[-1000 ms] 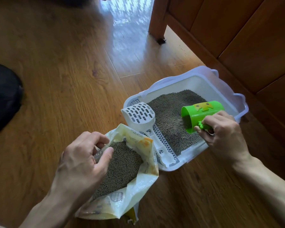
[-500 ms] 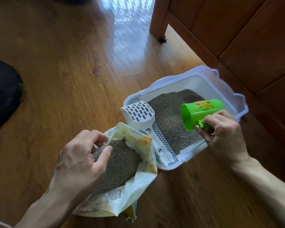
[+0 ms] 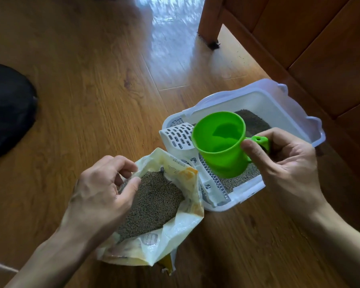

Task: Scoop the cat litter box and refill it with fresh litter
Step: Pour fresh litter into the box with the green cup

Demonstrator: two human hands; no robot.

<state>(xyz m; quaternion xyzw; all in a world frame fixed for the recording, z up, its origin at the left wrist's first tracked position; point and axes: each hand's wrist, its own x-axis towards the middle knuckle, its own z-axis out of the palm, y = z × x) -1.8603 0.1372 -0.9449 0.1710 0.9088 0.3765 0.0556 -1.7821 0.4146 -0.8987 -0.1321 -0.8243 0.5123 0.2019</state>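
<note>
Near left, the left hand [image 3: 100, 196] pinches the open litter bag [image 3: 175, 231] by its rim. Right of it, the right hand [image 3: 287, 163] grips the green cup [image 3: 220, 148] by its handle — upright, empty — above the litter box [image 3: 283, 109] on the floor, over the white scoop [image 3: 179, 138].

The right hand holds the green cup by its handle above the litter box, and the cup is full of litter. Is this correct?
Not quite. The head view looks straight into the green cup and it is empty, not full. The rest stands: the right hand holds it by the handle above the litter box.
</note>
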